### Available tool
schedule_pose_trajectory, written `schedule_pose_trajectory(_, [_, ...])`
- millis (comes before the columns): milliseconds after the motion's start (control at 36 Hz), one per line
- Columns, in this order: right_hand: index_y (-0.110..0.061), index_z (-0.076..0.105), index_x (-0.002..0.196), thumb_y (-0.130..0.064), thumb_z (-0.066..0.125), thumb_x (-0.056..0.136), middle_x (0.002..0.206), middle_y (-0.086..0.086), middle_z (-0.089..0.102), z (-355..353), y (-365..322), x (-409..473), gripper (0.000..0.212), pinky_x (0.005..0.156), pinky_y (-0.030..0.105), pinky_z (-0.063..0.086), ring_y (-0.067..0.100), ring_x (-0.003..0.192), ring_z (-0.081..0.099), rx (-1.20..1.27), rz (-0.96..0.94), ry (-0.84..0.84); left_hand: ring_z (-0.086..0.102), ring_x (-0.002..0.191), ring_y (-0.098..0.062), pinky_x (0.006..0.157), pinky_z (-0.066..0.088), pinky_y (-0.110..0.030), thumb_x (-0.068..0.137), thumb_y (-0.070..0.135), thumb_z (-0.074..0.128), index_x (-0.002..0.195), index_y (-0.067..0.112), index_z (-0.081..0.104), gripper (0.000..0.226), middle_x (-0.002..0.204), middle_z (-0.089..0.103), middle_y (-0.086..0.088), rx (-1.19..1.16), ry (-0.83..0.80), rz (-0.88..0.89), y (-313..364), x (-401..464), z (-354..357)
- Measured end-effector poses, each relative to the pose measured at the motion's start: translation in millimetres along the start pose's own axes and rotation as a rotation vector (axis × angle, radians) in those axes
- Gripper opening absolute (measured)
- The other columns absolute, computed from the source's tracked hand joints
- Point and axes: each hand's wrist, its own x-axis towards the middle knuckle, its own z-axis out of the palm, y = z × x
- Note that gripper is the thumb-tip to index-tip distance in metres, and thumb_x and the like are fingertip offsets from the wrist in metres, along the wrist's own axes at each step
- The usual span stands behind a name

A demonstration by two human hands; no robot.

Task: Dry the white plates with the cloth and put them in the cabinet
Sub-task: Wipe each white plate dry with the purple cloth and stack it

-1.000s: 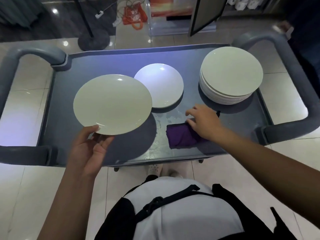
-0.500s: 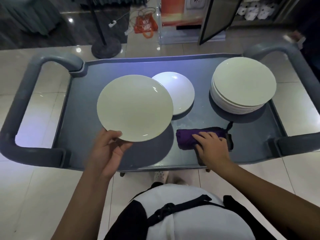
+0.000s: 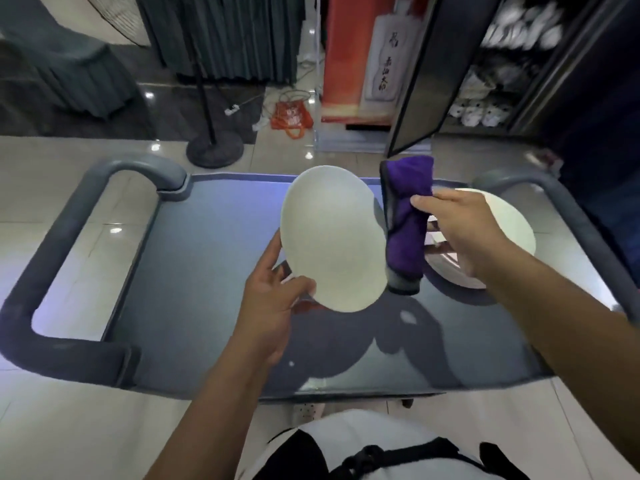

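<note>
My left hand (image 3: 268, 303) is raised above the cart (image 3: 194, 271), forearm coming up from the lower edge of view. Its fingers (image 3: 273, 245) curl behind the lower left rim of a white plate (image 3: 332, 237) and the thumb lies across the front, so the plate is pinched at the rim. The plate is held off the cart, tilted up on edge with its face toward me; plain white, round, no pattern visible, surface somewhat blurred.

My right hand (image 3: 464, 230) reaches in from the right, back of the hand up. Its fingers are wrapped around a purple cloth (image 3: 407, 223), gripping it at about mid-length. The cloth is bunched into a long roll standing nearly upright, just beside the plate's right edge; I cannot tell whether they touch. The lower end shows a grey trim.

Behind the right hand, on the far right of the cart, sits a stack of plates (image 3: 512, 226), partly hidden. Beyond the cart, an open cabinet (image 3: 512, 64) holds blurred white dishes.
</note>
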Motion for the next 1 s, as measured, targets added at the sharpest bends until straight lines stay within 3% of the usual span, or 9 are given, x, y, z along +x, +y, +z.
schedule_pose_trajectory(139, [-0.023,0.076,0.090,-0.010,0.066,0.089,0.084,0.000,0.074,49,-14,-5,0.016,0.065,0.045,0.059,0.021,0.075,0.065,-0.096,-0.158,-0.079,0.072,0.086,-0.019,0.066,0.062,-0.041,0.076,-0.013,0.063,0.113,0.062,0.064,0.083,0.094,0.076,0.004,0.025,-0.074,0.021,9,0,19])
schedule_pose_trajectory(333, [-0.036,0.075,0.092,-0.010,0.070,0.089,0.091,0.008,0.075,79,-24,-22,0.026,0.071,0.047,0.060,0.033,0.078,0.069,-0.142,-0.334,-0.253,0.071,0.083,-0.019,0.066,0.058,-0.037,0.084,-0.020,0.053,0.139,0.039,0.058,0.081,0.105,0.075,-0.010,0.003,-0.105,0.059,15,-1,12])
schedule_pose_trajectory(417, [-0.022,0.075,0.111,-0.010,0.073,0.089,0.085,0.008,0.074,76,-18,-24,0.025,0.062,0.030,0.055,0.016,0.069,0.066,-0.171,-0.291,-0.378,0.073,0.086,-0.022,0.068,0.060,-0.039,0.084,-0.021,0.055,0.140,0.037,0.057,0.081,0.102,0.074,-0.010,-0.027,-0.107,0.063,18,0,7])
schedule_pose_trajectory(500, [-0.018,0.077,0.103,-0.002,0.069,0.089,0.099,0.001,0.072,74,-12,-29,0.022,0.064,0.017,0.047,0.011,0.075,0.058,-0.224,-0.363,-0.485,0.073,0.094,-0.031,0.073,0.061,-0.044,0.085,-0.017,0.061,0.141,0.037,0.055,0.078,0.109,0.074,-0.011,-0.068,-0.124,0.042,17,2,1])
schedule_pose_trajectory(611, [-0.015,0.078,0.101,0.001,0.068,0.087,0.103,0.001,0.068,65,-8,-30,0.024,0.066,0.021,0.048,0.015,0.082,0.057,-0.299,-0.390,-0.592,0.071,0.100,-0.034,0.086,0.057,-0.059,0.086,0.017,0.061,0.139,0.025,0.060,0.054,0.121,0.072,-0.014,-0.265,-0.202,-0.037,17,-4,-1])
schedule_pose_trajectory(722, [-0.017,0.079,0.096,0.004,0.070,0.083,0.100,-0.005,0.068,57,-3,-34,0.026,0.085,0.041,0.052,0.027,0.092,0.062,-0.418,-0.424,-0.666,0.071,0.099,-0.033,0.076,0.061,-0.055,0.087,0.051,0.061,0.131,0.016,0.066,0.057,0.123,0.071,-0.018,-0.391,-0.099,-0.107,14,-5,-1])
schedule_pose_trajectory(806, [-0.021,0.080,0.096,0.002,0.071,0.082,0.102,-0.006,0.068,51,3,-39,0.028,0.087,0.042,0.053,0.021,0.093,0.064,-0.496,-0.442,-0.710,0.072,0.096,-0.031,0.067,0.062,-0.045,0.090,0.044,0.062,0.130,0.015,0.064,0.050,0.124,0.070,-0.017,-0.347,-0.058,-0.083,12,-5,1])
schedule_pose_trajectory(917, [-0.023,0.080,0.097,0.000,0.071,0.082,0.101,-0.011,0.067,34,11,-42,0.029,0.082,0.032,0.055,0.017,0.093,0.065,-0.557,-0.421,-0.720,0.069,0.108,-0.033,0.076,0.060,-0.046,0.086,0.022,0.069,0.142,0.027,0.057,0.058,0.128,0.070,-0.011,-0.242,-0.070,-0.024,9,-2,0])
schedule_pose_trajectory(1000, [-0.026,0.080,0.095,0.001,0.071,0.082,0.102,-0.011,0.066,13,27,-42,0.031,0.082,0.034,0.056,0.018,0.092,0.066,-0.557,-0.361,-0.696,0.069,0.093,-0.030,0.063,0.059,-0.039,0.088,0.001,0.065,0.145,0.032,0.055,0.065,0.109,0.075,-0.007,-0.209,-0.021,-0.007,11,1,1])
